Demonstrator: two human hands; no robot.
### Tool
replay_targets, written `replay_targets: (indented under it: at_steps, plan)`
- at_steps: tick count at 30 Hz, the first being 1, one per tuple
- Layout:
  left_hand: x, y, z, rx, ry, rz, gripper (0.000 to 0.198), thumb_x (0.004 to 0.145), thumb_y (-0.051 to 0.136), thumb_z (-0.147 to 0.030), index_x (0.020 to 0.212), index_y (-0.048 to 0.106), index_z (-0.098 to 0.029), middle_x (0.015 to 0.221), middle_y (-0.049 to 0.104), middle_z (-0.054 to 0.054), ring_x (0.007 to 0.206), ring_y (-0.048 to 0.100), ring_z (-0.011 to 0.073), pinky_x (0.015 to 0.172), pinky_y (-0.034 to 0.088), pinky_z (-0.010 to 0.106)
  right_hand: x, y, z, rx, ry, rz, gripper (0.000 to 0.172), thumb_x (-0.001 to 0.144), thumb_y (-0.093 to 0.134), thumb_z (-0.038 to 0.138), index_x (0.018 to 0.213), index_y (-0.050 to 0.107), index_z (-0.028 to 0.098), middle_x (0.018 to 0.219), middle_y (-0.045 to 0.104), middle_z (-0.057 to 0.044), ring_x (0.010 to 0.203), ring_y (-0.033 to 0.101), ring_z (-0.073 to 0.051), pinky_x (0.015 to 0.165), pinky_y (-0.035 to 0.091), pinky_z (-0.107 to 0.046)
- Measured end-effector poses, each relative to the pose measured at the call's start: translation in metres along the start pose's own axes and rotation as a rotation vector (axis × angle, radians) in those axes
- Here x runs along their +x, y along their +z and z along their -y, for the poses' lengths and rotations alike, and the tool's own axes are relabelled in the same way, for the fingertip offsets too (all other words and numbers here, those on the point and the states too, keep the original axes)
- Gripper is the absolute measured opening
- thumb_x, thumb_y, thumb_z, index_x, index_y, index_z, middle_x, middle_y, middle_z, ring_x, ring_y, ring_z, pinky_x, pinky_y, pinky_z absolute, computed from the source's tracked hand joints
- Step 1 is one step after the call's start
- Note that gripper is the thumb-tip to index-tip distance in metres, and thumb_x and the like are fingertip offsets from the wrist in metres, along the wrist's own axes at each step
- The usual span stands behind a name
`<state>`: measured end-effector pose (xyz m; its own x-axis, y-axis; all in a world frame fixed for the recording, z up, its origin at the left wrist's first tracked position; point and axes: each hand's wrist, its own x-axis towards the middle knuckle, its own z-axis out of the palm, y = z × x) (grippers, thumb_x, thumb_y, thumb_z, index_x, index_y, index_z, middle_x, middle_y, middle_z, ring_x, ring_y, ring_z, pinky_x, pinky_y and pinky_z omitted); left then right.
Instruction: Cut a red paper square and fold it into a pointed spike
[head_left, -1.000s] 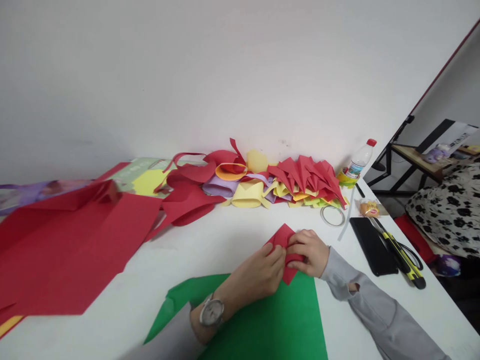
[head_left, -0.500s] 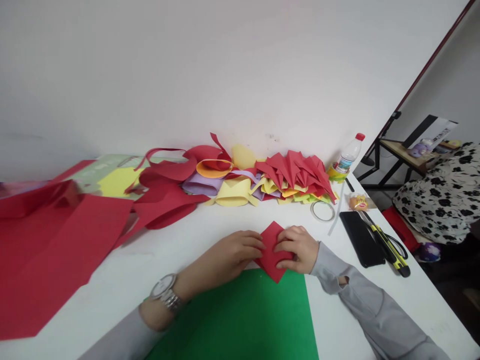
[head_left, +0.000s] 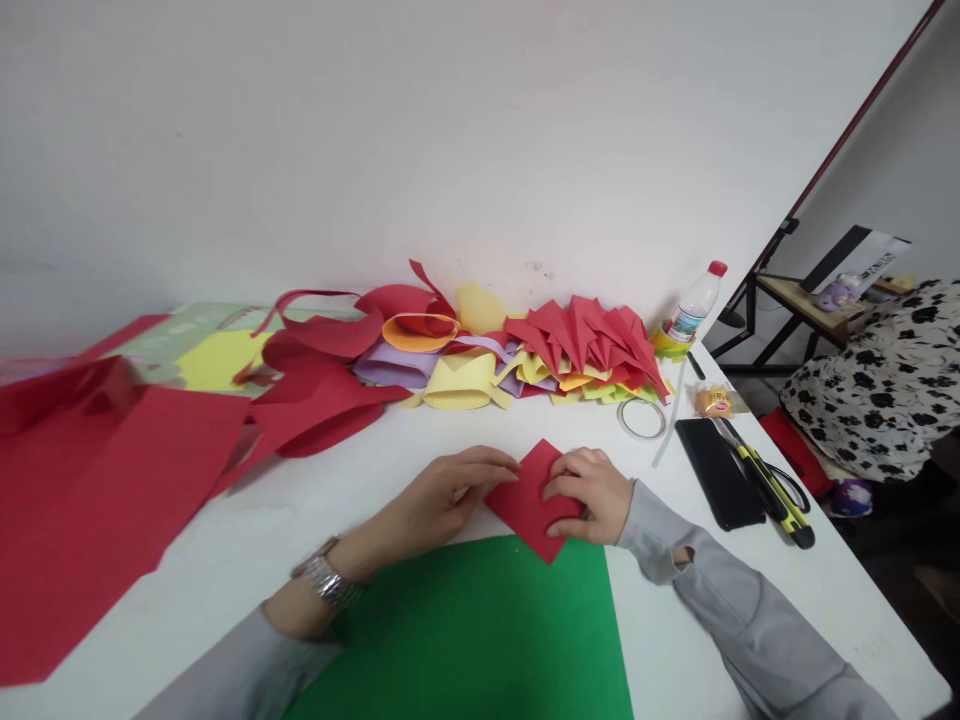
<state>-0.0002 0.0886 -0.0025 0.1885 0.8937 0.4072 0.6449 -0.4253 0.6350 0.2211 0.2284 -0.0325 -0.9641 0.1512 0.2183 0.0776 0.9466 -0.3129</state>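
Note:
A small folded red paper square (head_left: 531,497) lies on the white table (head_left: 420,450), overlapping the top edge of a green sheet (head_left: 487,630). My right hand (head_left: 589,492) presses down on its right side with curled fingers. My left hand (head_left: 442,495), with a wristwatch on the wrist, lies to the left with its fingers stretched out, the fingertips touching the square's left corner.
Large red sheets (head_left: 97,490) cover the left of the table. A heap of folded red, yellow and purple paper (head_left: 510,355) lines the wall. At the right lie a tape ring (head_left: 643,418), a water bottle (head_left: 694,300), a black phone (head_left: 716,473), a utility knife and scissors (head_left: 772,480).
My left hand has slid leftward off the red square and flattened out, so more of the square shows. My right hand has stayed on it. The view has shifted slightly.

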Motion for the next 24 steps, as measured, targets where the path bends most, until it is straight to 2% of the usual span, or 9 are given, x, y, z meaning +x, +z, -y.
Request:
replay_targets:
  at_steps: [4,11,15,20,24]
  plan:
    - [-0.004,0.004,0.01,0.147,0.051,0.005,0.037,0.09,0.036,-0.007,0.103,0.069,-0.018,0.112,0.068,0.009,0.104,0.064,0.0169,0.088,0.053,0.029,0.0,-0.001,0.0,0.004,-0.008,0.001,0.045,0.074,0.075,0.054,0.107,0.065,0.025,0.11,0.059,-0.005,0.1,0.053,-0.023,0.088,0.038,-0.039]
    - [-0.007,0.005,0.021,0.209,0.098,0.045,0.043,0.084,0.037,0.002,0.102,0.07,-0.019,0.113,0.068,0.009,0.107,0.063,0.0174,0.09,0.053,0.03,0.001,0.001,-0.001,-0.016,0.004,0.01,0.045,0.074,0.075,0.056,0.106,0.065,0.025,0.109,0.059,-0.006,0.1,0.053,-0.023,0.087,0.038,-0.04]
    - [-0.007,0.003,0.021,0.197,0.128,0.034,0.038,0.087,0.039,-0.001,0.1,0.07,-0.019,0.111,0.069,0.009,0.107,0.063,0.0165,0.09,0.053,0.028,0.0,0.001,-0.002,0.015,-0.011,0.003,0.045,0.075,0.074,0.056,0.106,0.065,0.025,0.11,0.06,-0.006,0.1,0.053,-0.023,0.087,0.038,-0.04]
    - [-0.008,0.003,0.022,0.188,0.09,0.058,0.037,0.089,0.04,-0.004,0.102,0.071,-0.02,0.112,0.069,0.009,0.106,0.064,0.0166,0.091,0.053,0.029,0.0,0.001,-0.003,0.02,-0.013,-0.001,0.045,0.075,0.073,0.057,0.106,0.065,0.025,0.11,0.06,-0.006,0.1,0.053,-0.024,0.087,0.038,-0.04]
    - [-0.007,0.002,0.023,0.245,0.113,0.027,0.035,0.092,0.04,-0.009,0.101,0.072,-0.02,0.109,0.07,0.009,0.104,0.064,0.0172,0.088,0.054,0.03,0.0,0.001,-0.003,0.013,-0.018,0.003,0.046,0.076,0.073,0.057,0.107,0.065,0.025,0.11,0.06,-0.006,0.099,0.053,-0.023,0.086,0.038,-0.039]
